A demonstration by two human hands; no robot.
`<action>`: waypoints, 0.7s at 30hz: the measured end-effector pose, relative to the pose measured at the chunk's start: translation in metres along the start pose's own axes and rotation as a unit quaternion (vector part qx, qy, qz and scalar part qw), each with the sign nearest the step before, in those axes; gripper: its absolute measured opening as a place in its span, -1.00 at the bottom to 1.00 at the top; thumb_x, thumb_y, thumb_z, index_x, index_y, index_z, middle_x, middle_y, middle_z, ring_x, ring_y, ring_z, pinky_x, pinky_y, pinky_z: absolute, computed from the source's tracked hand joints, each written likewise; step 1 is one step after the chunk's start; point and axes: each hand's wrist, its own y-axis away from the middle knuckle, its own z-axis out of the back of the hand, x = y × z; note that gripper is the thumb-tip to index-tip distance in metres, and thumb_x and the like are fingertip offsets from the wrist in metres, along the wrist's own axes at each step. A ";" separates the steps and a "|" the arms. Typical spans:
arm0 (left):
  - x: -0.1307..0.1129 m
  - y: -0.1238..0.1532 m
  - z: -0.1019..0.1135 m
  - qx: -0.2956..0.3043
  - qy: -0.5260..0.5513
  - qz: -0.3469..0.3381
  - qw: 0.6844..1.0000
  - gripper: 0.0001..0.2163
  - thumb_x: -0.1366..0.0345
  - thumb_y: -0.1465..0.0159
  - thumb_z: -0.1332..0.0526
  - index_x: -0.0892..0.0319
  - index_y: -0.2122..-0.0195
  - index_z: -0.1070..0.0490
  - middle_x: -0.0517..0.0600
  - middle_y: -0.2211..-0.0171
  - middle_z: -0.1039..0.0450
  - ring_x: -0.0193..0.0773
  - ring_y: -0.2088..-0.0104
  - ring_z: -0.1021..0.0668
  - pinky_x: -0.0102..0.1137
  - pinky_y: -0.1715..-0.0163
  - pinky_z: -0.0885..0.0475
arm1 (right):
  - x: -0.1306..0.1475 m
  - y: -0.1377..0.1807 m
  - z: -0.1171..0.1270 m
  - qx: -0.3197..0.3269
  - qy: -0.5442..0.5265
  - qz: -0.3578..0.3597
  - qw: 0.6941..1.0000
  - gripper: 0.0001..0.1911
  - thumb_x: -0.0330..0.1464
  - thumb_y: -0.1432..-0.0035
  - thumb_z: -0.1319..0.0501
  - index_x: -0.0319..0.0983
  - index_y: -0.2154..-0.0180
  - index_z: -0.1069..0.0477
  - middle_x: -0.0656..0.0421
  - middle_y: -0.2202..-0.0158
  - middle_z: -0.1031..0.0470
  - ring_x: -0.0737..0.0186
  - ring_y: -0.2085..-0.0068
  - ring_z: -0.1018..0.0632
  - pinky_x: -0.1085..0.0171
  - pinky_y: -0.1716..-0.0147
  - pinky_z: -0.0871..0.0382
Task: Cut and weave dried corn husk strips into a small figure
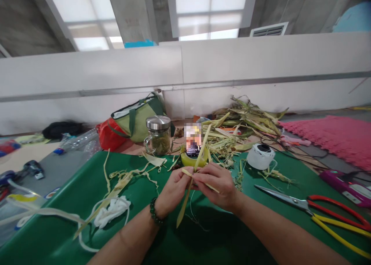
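A makeshift craft workspace in a bare, industrial-looking building. A green-covered desk [72, 218] holds scissors [313, 209] at 3 o'clock and leaf strips [121, 180] at 10 o'clock. A pile of dried husks [246, 122] lies at 1 o'clock, below plain white wall panels [185, 71] and concrete beams at 12 o'clock.

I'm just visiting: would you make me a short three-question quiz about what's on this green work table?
1. True or false: the scissors lie by the right hand.
2. What do both hands pinch? A) leaf strips B) white tape roll C) glass jar
3. Fill in: the left hand wears a dark bead ____ on its wrist.

Key: 1 true; 2 A; 3 bracelet.
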 end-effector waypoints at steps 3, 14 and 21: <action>0.000 0.000 0.001 0.003 -0.012 -0.001 1.000 -0.68 0.08 -0.13 -0.24 0.25 0.29 -0.54 0.01 0.39 -0.53 -0.32 0.43 -0.48 -0.46 0.40 -0.40 | 0.001 0.000 -0.001 0.003 -0.013 -0.012 1.000 -0.83 -0.56 -0.09 -0.19 -0.23 0.28 -0.42 0.11 0.40 -0.52 0.27 0.36 -0.51 0.28 0.38 -0.40; 0.000 0.000 0.004 0.038 0.001 0.020 0.999 -0.72 0.22 -0.14 -0.21 0.23 0.17 -0.52 0.05 0.30 -0.56 -0.30 0.38 -0.53 -0.44 0.31 -0.43 | -0.002 0.003 -0.001 -0.011 -0.018 -0.026 0.999 -0.87 -0.54 -0.08 -0.20 -0.23 0.31 -0.43 0.10 0.42 -0.50 0.27 0.37 -0.50 0.29 0.39 -0.38; 0.002 0.002 0.009 0.040 0.059 0.024 0.997 -0.71 0.32 -0.02 -0.27 0.23 0.21 -0.54 0.05 0.27 -0.55 -0.26 0.34 -0.52 -0.44 0.32 -0.43 | -0.002 0.001 -0.002 -0.011 -0.019 -0.023 0.999 -0.88 -0.54 -0.09 -0.21 -0.24 0.32 -0.44 0.10 0.43 -0.50 0.28 0.37 -0.50 0.30 0.38 -0.39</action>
